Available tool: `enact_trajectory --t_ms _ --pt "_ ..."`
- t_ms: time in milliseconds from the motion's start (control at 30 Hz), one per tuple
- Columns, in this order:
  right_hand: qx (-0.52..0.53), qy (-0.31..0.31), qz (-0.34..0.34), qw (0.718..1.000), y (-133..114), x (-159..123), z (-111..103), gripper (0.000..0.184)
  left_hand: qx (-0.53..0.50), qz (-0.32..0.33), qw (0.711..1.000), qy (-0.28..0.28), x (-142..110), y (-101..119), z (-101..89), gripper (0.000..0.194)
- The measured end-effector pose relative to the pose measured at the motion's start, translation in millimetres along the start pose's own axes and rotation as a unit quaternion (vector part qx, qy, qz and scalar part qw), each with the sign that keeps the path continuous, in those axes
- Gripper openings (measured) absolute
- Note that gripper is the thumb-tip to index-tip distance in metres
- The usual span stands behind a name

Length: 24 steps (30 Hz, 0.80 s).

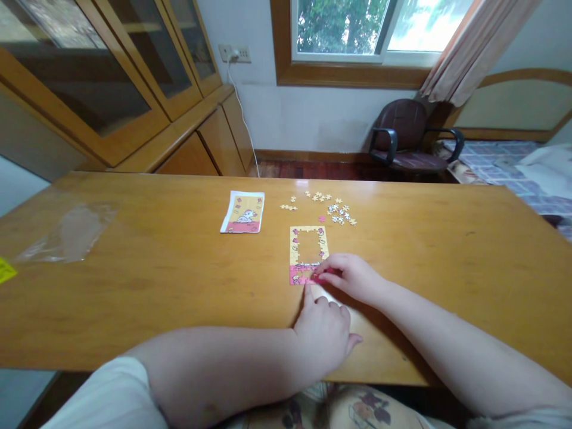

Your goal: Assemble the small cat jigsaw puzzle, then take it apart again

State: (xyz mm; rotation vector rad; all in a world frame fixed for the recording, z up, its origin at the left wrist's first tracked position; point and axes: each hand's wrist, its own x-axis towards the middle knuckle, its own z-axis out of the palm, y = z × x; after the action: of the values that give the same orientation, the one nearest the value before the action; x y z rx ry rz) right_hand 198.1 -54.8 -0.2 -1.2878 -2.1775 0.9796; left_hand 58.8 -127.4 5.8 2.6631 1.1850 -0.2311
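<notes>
Desktop (187,286) bears bag (74,232), picture card (245,213); left hand (324,330) loosely pointing, right hand (354,278), grip unclear.

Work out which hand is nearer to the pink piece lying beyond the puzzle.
Right. The right hand is at the puzzle's near right corner, with the pink piece beyond it; the left hand is farther back, its index finger at the puzzle's near edge.

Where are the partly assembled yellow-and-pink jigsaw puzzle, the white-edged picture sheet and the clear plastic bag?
Yellow-and-pink jigsaw puzzle (294,255), head view: left border.
White-edged picture sheet (243,213), head view: printed middle.
Clear plastic bag (75,232), head view: middle.
</notes>
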Motion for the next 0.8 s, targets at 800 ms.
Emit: enact_trajectory --t_ms 800 --pt "0.011 -0.065 0.132 0.989 -20 47 20 0.012 0.008 -0.002 1.000 0.007 2 1 5.8 0.054"
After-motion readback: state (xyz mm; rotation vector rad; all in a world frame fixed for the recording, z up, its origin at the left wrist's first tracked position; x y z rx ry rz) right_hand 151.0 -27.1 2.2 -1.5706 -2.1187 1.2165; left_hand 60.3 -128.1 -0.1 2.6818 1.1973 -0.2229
